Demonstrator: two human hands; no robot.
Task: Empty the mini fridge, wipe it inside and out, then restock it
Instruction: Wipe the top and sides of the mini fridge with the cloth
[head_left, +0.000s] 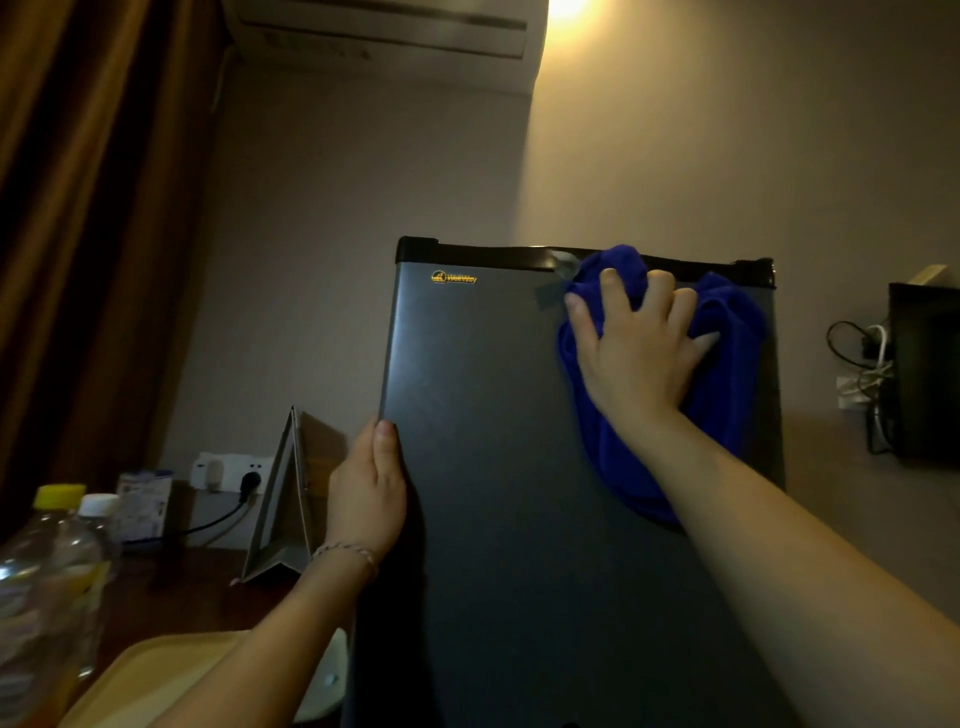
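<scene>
My right hand (636, 345) presses a blue cloth (660, 415) flat against the upper right of the mini fridge (519, 493) door, fingers spread over the bunched fabric, just under the black top trim. The cloth hangs down the door below my wrist. My left hand (366, 493) has its grip on the door's left edge, thumb lying along the front face, fingers wrapped behind out of sight. There's a beaded bracelet (345, 553) on that wrist.

The door is dark grey and shut. Near its top left corner sits a small gold logo (453, 278); it looks like "WellWay", though the letters are soft.

The fridge stands on the dark wooden bench (171, 597). Off its left side a folded card stand (283, 499) is propped on the bench. At the bench's left edge stand two clear bottles, one with a yellow cap (58, 494), one with a white cap (98, 504), and a small carton (143, 504) behind them; its print is too blurred to read. A pale yellow tray (150, 675) lies at the near edge. A black plug (249, 483) sits in the wall socket.
</scene>
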